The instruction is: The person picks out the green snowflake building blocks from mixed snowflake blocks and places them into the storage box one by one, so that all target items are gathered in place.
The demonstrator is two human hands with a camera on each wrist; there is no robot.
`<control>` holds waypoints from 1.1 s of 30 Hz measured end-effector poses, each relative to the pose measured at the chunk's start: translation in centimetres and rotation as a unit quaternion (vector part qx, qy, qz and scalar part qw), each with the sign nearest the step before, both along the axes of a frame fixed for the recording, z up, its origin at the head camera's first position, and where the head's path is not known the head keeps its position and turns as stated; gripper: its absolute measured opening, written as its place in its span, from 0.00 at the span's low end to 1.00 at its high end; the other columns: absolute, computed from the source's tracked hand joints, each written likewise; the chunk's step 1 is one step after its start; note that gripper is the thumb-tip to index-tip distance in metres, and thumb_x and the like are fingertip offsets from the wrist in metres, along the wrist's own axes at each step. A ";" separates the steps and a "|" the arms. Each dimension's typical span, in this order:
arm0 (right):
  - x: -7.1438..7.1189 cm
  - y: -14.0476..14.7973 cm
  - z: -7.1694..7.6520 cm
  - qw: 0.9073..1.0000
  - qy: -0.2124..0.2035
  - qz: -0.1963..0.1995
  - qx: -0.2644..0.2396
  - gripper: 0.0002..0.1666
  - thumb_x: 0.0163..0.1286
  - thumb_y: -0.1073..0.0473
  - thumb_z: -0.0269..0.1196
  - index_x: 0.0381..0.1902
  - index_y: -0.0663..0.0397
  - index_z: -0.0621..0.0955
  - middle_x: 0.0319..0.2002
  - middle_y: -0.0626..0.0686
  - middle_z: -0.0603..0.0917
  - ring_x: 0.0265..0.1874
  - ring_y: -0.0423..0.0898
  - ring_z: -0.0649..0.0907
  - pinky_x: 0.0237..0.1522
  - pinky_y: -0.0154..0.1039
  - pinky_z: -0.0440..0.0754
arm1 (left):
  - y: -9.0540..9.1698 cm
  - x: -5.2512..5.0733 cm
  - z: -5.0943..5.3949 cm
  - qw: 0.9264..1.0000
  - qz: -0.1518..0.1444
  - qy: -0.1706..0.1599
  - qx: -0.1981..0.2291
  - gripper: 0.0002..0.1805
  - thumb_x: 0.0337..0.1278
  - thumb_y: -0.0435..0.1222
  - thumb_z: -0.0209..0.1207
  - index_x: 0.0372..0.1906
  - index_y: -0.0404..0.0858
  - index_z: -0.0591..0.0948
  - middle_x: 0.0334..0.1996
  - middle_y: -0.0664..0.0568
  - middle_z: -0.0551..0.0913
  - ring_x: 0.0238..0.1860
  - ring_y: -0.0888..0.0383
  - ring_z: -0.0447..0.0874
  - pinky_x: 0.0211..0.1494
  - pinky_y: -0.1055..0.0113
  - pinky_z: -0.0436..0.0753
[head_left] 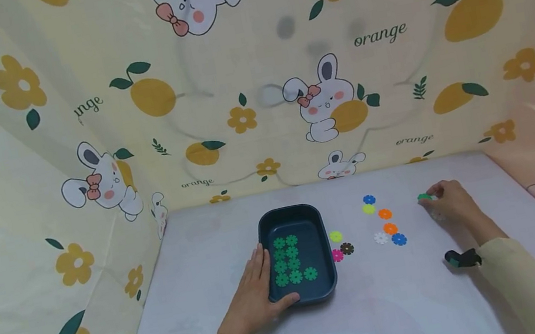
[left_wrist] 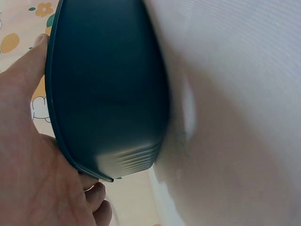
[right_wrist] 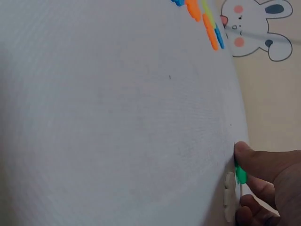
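In the head view, a dark blue-green tray (head_left: 327, 240) holds several green snowflake discs (head_left: 291, 252) in its left part. My left hand (head_left: 252, 292) rests against its near left corner, fingers along the left rim and thumb over the near rim. The left wrist view shows the tray's outer wall (left_wrist: 108, 84) beside that hand (left_wrist: 42, 160). At the right, my right hand (head_left: 454, 205) pinches a green snowflake disc (head_left: 424, 197) between thumb and fingers. The right wrist view shows the green disc (right_wrist: 241, 174) edge-on under the thumb, with a white disc (right_wrist: 228, 197) close by.
Right of the tray lie yellow (head_left: 336, 236), pink (head_left: 337, 255) and brown (head_left: 347, 248) discs. Farther right are blue (head_left: 399, 239), orange (head_left: 390, 228), white (head_left: 381, 238) and yellow-green (head_left: 368, 209) ones. A printed cloth hangs behind the white table (head_left: 389, 307).
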State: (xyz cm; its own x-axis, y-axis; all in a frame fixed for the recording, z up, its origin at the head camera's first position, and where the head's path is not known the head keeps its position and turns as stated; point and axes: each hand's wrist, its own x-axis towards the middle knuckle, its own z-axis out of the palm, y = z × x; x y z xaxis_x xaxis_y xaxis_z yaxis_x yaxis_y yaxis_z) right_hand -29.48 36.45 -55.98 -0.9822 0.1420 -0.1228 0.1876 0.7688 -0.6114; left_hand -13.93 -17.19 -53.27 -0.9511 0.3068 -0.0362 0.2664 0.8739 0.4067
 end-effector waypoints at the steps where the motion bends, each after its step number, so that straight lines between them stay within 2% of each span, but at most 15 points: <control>1: 0.0 -0.1 0.1 1.000 0.000 -0.002 -0.001 0.32 0.77 0.50 0.68 0.61 0.74 0.74 0.56 0.73 0.69 0.54 0.69 0.73 0.59 0.68 0.78 | 0.0 0.0 0.0 1.000 0.000 0.000 0.000 0.69 0.60 0.75 0.61 0.89 0.38 0.44 0.89 0.50 0.35 0.89 0.51 0.36 0.88 0.48 0.51; 8: 0.3 -1.1 0.6 1.000 0.004 -0.003 -0.016 0.26 0.78 0.56 0.67 0.62 0.68 0.71 0.52 0.69 0.76 0.48 0.64 0.77 0.44 0.52 0.81 | 0.1 0.0 -0.1 1.000 -0.003 0.005 -0.003 0.68 0.60 0.74 0.61 0.88 0.37 0.45 0.89 0.49 0.36 0.89 0.51 0.36 0.88 0.49 0.50; 15: 0.2 -2.1 1.1 0.998 0.048 0.040 -0.007 0.15 0.79 0.60 0.65 0.56 0.63 0.77 0.50 0.67 0.82 0.43 0.59 0.82 0.34 0.41 0.83 | 0.1 0.1 0.0 1.000 -0.004 0.004 -0.001 0.68 0.60 0.74 0.61 0.88 0.37 0.45 0.89 0.49 0.36 0.89 0.51 0.36 0.89 0.49 0.49; 22: 0.8 -4.7 2.9 0.994 0.079 0.075 -0.008 0.13 0.77 0.61 0.68 0.53 0.63 0.82 0.48 0.66 0.87 0.44 0.61 0.83 0.45 0.48 0.84 | 0.0 0.0 0.1 1.000 -0.006 0.004 0.000 0.68 0.61 0.73 0.62 0.88 0.37 0.45 0.89 0.49 0.36 0.89 0.51 0.36 0.89 0.49 0.49; 27: 1.1 -6.7 4.0 0.992 0.086 0.095 -0.011 0.13 0.77 0.60 0.69 0.53 0.61 0.83 0.48 0.64 0.88 0.44 0.59 0.84 0.46 0.47 0.86 | 0.0 0.0 0.0 1.000 -0.006 0.009 0.002 0.67 0.61 0.72 0.64 0.88 0.36 0.47 0.89 0.48 0.37 0.89 0.49 0.37 0.88 0.47 0.51; 33: 1.3 -8.6 4.4 0.989 0.100 0.110 -0.014 0.12 0.76 0.58 0.71 0.51 0.58 0.85 0.46 0.60 0.89 0.44 0.58 0.84 0.46 0.47 0.87 | 0.0 0.0 -0.1 1.000 -0.004 0.006 0.002 0.68 0.61 0.72 0.64 0.88 0.36 0.46 0.89 0.48 0.37 0.89 0.49 0.37 0.88 0.48 0.50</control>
